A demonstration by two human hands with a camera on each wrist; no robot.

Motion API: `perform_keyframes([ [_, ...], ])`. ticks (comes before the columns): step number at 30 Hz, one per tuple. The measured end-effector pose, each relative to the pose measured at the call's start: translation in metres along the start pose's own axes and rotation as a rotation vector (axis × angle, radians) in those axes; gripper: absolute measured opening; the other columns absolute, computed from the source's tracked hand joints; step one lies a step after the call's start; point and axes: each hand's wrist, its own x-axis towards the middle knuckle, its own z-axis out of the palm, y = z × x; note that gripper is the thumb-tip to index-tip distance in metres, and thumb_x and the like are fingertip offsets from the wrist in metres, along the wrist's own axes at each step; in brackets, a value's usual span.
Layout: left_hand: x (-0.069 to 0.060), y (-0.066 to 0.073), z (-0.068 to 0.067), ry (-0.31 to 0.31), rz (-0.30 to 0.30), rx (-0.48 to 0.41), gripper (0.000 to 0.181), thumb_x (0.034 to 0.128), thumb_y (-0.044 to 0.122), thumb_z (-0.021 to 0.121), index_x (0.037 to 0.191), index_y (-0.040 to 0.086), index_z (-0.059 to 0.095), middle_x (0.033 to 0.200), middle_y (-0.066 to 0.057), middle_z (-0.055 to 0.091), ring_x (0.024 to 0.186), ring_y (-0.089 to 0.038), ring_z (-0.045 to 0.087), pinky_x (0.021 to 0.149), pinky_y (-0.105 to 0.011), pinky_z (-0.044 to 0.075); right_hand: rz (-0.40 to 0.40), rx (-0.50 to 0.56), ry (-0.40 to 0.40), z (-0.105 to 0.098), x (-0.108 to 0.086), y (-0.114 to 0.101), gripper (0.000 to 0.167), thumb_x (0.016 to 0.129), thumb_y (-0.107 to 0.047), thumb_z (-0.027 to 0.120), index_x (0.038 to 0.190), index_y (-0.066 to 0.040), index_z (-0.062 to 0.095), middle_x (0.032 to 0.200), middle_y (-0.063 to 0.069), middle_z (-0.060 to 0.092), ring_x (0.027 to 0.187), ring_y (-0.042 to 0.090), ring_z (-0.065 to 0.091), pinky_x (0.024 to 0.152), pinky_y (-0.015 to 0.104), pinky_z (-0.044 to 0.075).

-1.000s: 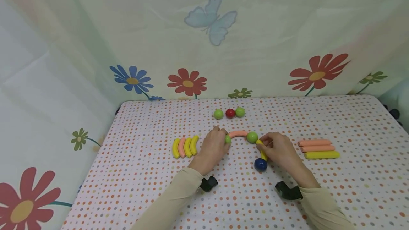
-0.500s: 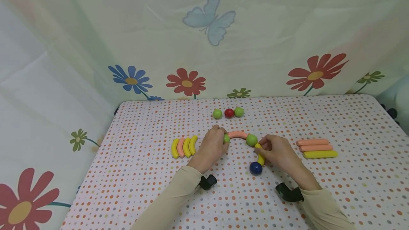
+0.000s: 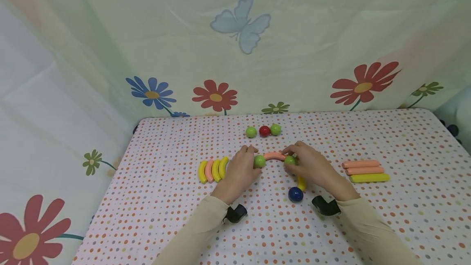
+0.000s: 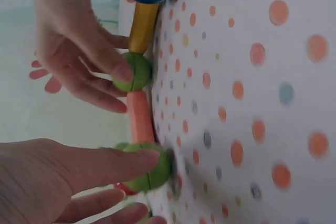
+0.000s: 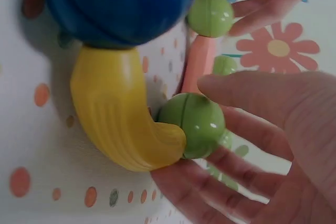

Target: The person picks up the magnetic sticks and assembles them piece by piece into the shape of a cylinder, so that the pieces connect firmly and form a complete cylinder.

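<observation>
Nearest, a person's two arms in beige sleeves (image 3: 196, 228) reach across a bench (image 3: 136, 212) covered in white cloth with coloured dots, a small black device (image 3: 236, 213) at each wrist. Between the arms lies a glossy dark blue ball (image 3: 296, 194), touching the broad end of a bright yellow curved piece (image 5: 107, 103). The right wrist view shows what the head view mostly hides: ridges along the yellow piece, and its narrow tip meeting a glossy light green ball (image 5: 197, 124). The right hand (image 3: 312, 165) holds that ball between thumb and fingers. The left hand (image 3: 237, 171) grips a second green ball (image 3: 259, 161), its thumb laid against it; the left wrist view reveals a groove round this ball. A salmon-pink arched piece (image 3: 274, 156) bridges the two green balls. Left of the hands sits a row of four curved pieces (image 3: 216, 169), three yellow and one pink; to the right, three straight sticks (image 3: 365, 171), two pink and one yellow. Farther back are three balls (image 3: 264, 131), green, red, green, before a pale curtain (image 3: 312, 32) printed with flowers and a blue butterfly (image 3: 243, 25).
</observation>
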Motion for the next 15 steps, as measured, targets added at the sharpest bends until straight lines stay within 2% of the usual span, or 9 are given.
perform_keyframes([
  [3,-0.007,-0.009,-0.007,0.057,-0.038,0.091,0.045,0.0907,0.009,0.082,0.131,-0.001,0.064,0.121,-0.017,0.062,0.108,-0.030,0.063,0.088,-0.040,0.057,-0.046,-0.018,-0.043,0.002,0.006,0.000,0.037,0.093,-0.010,0.078,0.126,0.001,0.069,0.116,0.017,0.063,0.089,0.023,0.060,0.072,0.040,0.053],
  [6,-0.014,-0.021,-0.013,0.090,-0.081,0.159,0.040,0.0907,0.005,0.080,0.127,0.000,0.065,0.117,-0.016,0.060,0.106,-0.032,0.061,0.085,-0.042,0.057,-0.057,-0.020,-0.060,0.003,0.008,0.001,0.038,0.092,-0.009,0.078,0.128,-0.001,0.068,0.116,0.016,0.063,0.087,0.022,0.058,0.070,0.040,0.051],
  [10,-0.018,-0.033,-0.017,0.097,-0.091,0.160,0.031,0.0912,-0.003,0.075,0.122,-0.003,0.067,0.114,-0.018,0.059,0.102,-0.033,0.061,0.078,-0.044,0.058,-0.045,-0.026,-0.045,0.004,0.007,0.003,0.040,0.091,-0.011,0.080,0.129,-0.003,0.068,0.114,0.013,0.065,0.086,0.021,0.058,0.070,0.040,0.051],
  [15,-0.018,-0.038,-0.016,0.070,-0.074,0.149,0.028,0.0909,-0.007,0.073,0.118,-0.006,0.070,0.108,-0.017,0.062,0.099,-0.033,0.065,0.082,-0.043,0.059,-0.052,-0.026,-0.023,0.004,0.007,0.004,0.040,0.091,-0.011,0.081,0.128,-0.003,0.069,0.111,0.012,0.067,0.084,0.020,0.058,0.067,0.037,0.049],
])
